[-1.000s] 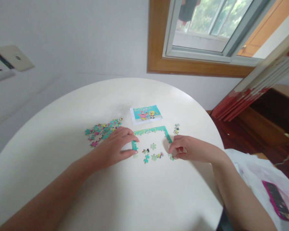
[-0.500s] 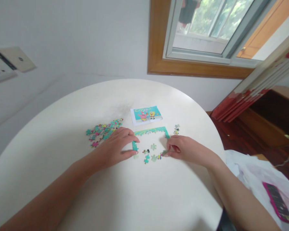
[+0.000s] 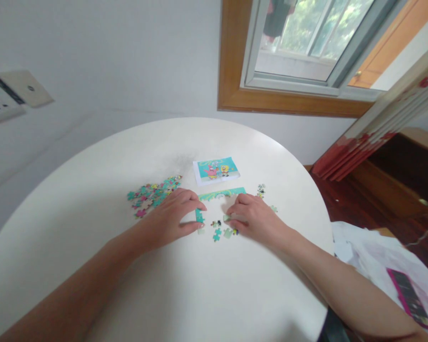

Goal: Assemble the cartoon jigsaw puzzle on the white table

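Observation:
On the table lies a partly joined jigsaw puzzle border [image 3: 225,193], teal along its top and left side. My left hand [image 3: 176,211] rests at the left side, thumb and index finger apart, their tips by the teal edge pieces [image 3: 199,216]. My right hand [image 3: 252,214] is over the puzzle's right part and hides that side. Its thumb and fingertips close around a pale green puzzle piece [image 3: 226,218]. Below lie another pale green piece [image 3: 228,233], a teal piece [image 3: 217,234] and a dark-spotted piece [image 3: 216,223].
A heap of mixed puzzle pieces [image 3: 151,194] lies left of my left hand. Behind the puzzle is a cartoon reference picture [image 3: 217,170]. Several pieces [image 3: 261,190] sit to the right. The round white table [image 3: 207,294] stands against a wall; a pink-edged phone [image 3: 410,297] lies lower right.
My right hand has moved left from the puzzle's right edge to the pale green piece inside the border. My left hand has stayed in place.

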A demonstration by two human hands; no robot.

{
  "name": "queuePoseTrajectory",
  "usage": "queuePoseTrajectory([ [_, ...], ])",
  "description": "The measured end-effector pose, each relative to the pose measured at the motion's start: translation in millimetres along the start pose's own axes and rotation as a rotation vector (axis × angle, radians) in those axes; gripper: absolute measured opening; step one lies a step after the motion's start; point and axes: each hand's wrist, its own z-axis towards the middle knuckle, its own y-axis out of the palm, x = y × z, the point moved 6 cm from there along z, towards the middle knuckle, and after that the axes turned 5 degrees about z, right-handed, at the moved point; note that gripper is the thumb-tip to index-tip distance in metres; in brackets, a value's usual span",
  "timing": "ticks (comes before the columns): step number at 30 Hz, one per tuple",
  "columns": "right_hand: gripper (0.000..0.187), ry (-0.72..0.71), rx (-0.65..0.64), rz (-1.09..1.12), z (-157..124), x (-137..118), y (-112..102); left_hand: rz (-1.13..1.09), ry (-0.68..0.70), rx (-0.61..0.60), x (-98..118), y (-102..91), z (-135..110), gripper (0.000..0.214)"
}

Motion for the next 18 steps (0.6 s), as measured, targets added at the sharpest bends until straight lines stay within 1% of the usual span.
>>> queuePoseTrajectory([
  [3,0.019,-0.018,-0.025,0.039,-1,0,-1,0.008,0.006,-0.003,0,0.8,0,0.026],
  [9,0.031,-0.046,-0.043,0.086,-6,-2,-7,0.018,0.004,-0.013,1,0.5,1,0.025],
  [13,0.027,-0.077,-0.056,0.129,-8,-5,-11,0.016,0.007,-0.014,2,-0.3,1,0.026],
  [18,0.022,-0.06,-0.058,0.098,-8,-2,-9,0.021,0.015,-0.012,1,0.5,0,0.026],
])
